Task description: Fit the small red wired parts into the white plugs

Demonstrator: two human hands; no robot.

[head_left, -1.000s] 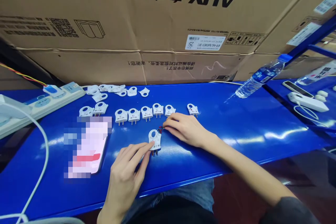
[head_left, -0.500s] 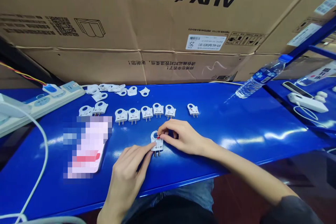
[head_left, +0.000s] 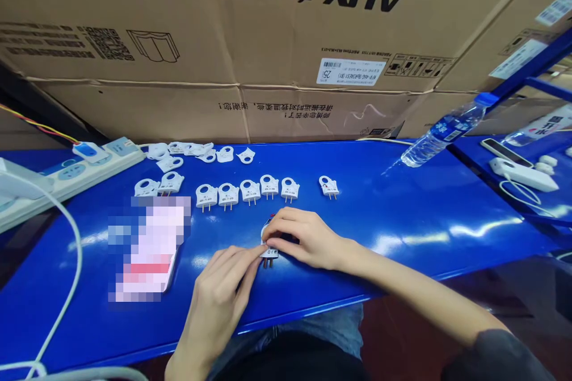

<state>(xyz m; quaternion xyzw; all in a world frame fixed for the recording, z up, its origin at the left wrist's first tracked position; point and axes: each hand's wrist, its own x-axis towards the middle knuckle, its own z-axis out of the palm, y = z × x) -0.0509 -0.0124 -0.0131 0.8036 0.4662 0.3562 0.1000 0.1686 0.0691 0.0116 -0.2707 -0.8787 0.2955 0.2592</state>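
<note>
A small white plug (head_left: 269, 252) with metal pins lies on the blue table (head_left: 402, 214) in front of me. My left hand (head_left: 218, 297) pins its lower left edge with the fingertips. My right hand (head_left: 301, 237) covers the plug's top, fingers curled and pinched on it; a bit of red shows just above the fingers. A row of several finished white plugs (head_left: 250, 190) stands just behind, with one more plug (head_left: 329, 186) set apart to the right.
A phone (head_left: 149, 247) lies to the left. Loose white plug shells (head_left: 196, 153) and a power strip (head_left: 67, 175) sit at the back left. Big cardboard boxes (head_left: 268, 41) wall the rear. A water bottle (head_left: 442, 130) lies at the right.
My right hand came from behind the plug down onto its top, now hiding most of it. The plug shifted slightly toward me. The left hand stayed at its lower edge.
</note>
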